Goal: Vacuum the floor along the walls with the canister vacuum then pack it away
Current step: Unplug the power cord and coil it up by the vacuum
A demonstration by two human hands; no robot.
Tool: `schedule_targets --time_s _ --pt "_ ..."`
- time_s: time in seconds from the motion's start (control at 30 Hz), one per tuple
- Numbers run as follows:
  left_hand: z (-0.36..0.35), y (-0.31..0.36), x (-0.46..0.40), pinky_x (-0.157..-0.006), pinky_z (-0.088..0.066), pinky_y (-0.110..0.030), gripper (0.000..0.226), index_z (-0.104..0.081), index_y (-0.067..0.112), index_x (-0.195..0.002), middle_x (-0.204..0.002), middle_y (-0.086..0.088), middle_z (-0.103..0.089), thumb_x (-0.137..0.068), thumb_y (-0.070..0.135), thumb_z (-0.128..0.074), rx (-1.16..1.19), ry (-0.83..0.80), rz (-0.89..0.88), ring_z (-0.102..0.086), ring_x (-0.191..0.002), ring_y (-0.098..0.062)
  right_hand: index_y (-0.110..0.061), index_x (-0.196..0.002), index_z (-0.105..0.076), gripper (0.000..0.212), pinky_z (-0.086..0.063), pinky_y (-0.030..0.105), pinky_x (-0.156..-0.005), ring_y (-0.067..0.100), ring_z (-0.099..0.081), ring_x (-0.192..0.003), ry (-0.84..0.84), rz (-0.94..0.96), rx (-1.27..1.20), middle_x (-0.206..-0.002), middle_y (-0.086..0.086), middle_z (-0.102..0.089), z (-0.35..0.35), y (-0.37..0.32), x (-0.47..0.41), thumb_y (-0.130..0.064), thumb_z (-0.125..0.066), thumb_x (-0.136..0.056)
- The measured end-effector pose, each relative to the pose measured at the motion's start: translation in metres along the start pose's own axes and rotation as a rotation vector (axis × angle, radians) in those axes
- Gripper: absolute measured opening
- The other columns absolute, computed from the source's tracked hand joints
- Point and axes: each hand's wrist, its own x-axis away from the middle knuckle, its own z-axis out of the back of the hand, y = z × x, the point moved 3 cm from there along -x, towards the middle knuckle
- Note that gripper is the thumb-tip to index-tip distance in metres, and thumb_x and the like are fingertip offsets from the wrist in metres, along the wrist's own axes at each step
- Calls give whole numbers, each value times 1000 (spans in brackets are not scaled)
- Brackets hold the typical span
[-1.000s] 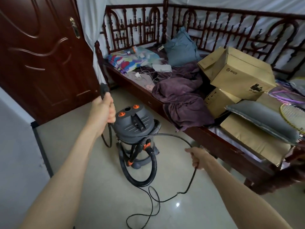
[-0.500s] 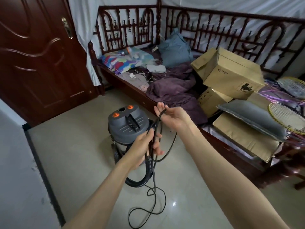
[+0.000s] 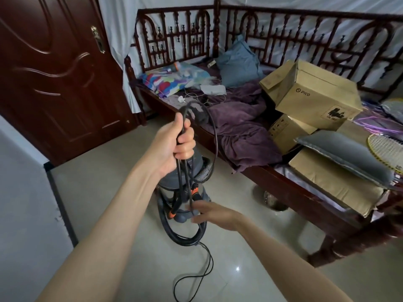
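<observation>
Two hands share the thin black power cord (image 3: 214, 136) here. Nearest me, a loose tail of it snakes over the glossy beige tiled floor (image 3: 104, 192), slack not yet gathered. My right hand (image 3: 214, 215) reaches low with fingers extended, blurred, touching the hanging strands; I cannot tell whether it pinches them. I judge it is guiding the next loop upward. Above it, my left hand (image 3: 174, 142) has a closed grip around several cord loops, held high so the coils hang straight and untangled. Directly behind the loops stands the grey drum-shaped canister vacuum with orange fittings (image 3: 185, 192), its ribbed black hose (image 3: 172, 229) curled around the base, on the floor just beside the dark carved wooden daybed (image 3: 283, 182). So packing away looks underway. Open floor lies to the left toward the brown panelled door (image 3: 54, 73); the bed's edge crowds the right, so swinging loops should stay leftward.
</observation>
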Motion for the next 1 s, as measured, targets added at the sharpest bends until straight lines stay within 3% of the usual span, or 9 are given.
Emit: schedule_targets --time_s 0.1,0.27,0.4,0.5,0.67,0.73,0.8,0.87,1.0 --pt "-3 15 2 -29 -15 -16 38 -39 19 -75 -46 10 -28 -103 38 -24 115 6 -10 -11 -35 -2 -6 -120 -66 30 -38 27 -103 23 -52 -122 76 -90 311 -131 10 -59 -4 10 -16 -21 -49 -99" --pt "26 51 21 -27 -14 -17 34 -41 22 -74 -45 7 -15 -100 41 -27 106 78 -98 -5 -37 -7 -8 -72 -68 34 -42 24 -80 16 -57 -84 304 -441 125 -88 10 -67 23 88 12 -30 -56 -96" --pt "54 40 33 -35 -11 -14 29 -47 18 -81 -41 11 -22 -96 40 -37 -207 204 -114 -11 -32 -2 -11 -63 -43 39 -36 26 -51 13 -34 -38 669 -592 -456 -47 2 -36 51 102 38 -24 -60 -96" --pt "68 -10 32 -35 -17 -14 28 -48 10 -83 -39 7 -34 -100 31 -41 -659 273 -25 -24 -31 -6 -17 -58 -29 47 -29 20 -40 9 -19 -22 572 -521 -949 -32 -4 -21 68 67 34 -17 -51 -100" --pt "90 -96 39 -42 -42 -16 29 -45 12 -80 -79 -5 -70 -104 22 -31 -730 359 101 -57 -54 -10 -10 -65 -38 27 -35 24 -58 9 -32 -47 329 -61 -1641 -42 5 -32 78 -44 32 5 -33 -86" --pt "85 -119 40 -68 -57 -28 26 -48 14 -84 -100 -13 -70 -104 23 -33 -567 340 156 -68 -82 -21 -6 -69 -39 25 -41 34 -64 10 -29 -52 329 54 -1783 -47 7 -32 79 -81 31 10 -29 -84" --pt "72 -131 37 -91 -51 -39 25 -46 15 -83 -101 -14 -72 -104 22 -34 -423 256 193 -68 -96 -26 -2 -74 -41 30 -43 42 -67 10 -29 -52 345 174 -1875 -50 6 -33 84 -109 30 4 -22 -95" --pt "54 -134 35 -81 -50 -36 27 -42 13 -81 -78 -15 -70 -103 25 -34 -282 131 192 -68 -73 -23 -3 -78 -43 32 -45 40 -76 10 -33 -54 362 252 -1892 -57 5 -33 88 -127 29 0 -19 -99" --pt "37 -111 31 -44 -32 -21 35 -46 10 -84 -46 8 -29 -97 41 -36 -219 127 117 -25 -37 -7 3 -81 -48 35 -42 40 -99 24 -53 -74 444 280 -1660 -77 13 -49 93 -124 30 -10 -27 -106"
